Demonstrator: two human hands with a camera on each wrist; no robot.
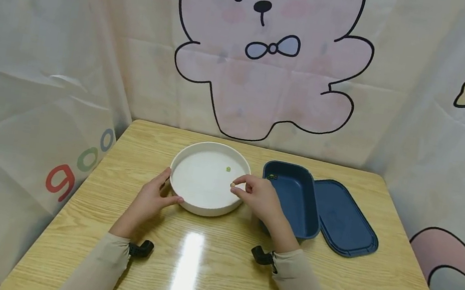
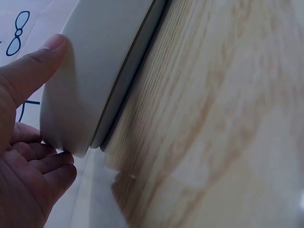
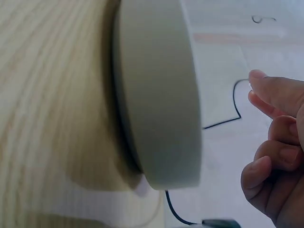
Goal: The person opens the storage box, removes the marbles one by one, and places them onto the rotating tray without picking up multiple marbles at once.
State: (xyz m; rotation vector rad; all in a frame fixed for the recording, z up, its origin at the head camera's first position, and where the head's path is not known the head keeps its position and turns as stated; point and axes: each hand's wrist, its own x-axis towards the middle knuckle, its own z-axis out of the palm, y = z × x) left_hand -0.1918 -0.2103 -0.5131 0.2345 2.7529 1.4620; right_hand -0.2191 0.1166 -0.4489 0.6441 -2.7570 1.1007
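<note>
A round white dish (image 1: 204, 176) with a low wall stands on the table. My left hand (image 1: 151, 201) holds its left side, thumb against the outer wall and fingertips at the edge, as the white dish (image 2: 90, 71) in the left wrist view also shows. Inside lies a small green piece (image 1: 228, 169). Over the dish's right part, my right hand (image 1: 261, 198) pinches a tiny yellowish piece (image 1: 233, 184) between thumb and index finger. In the right wrist view, the right hand (image 3: 280, 142) has its other fingers curled, and the piece is barely visible.
Right of the dish stands a deep blue rectangular container (image 1: 296, 201) with a few small dark green bits (image 1: 272, 176) in its far left corner. Beside it lies a flat blue lid (image 1: 348, 219). A printed curtain (image 1: 147, 50) hangs behind the wooden table (image 1: 212, 273).
</note>
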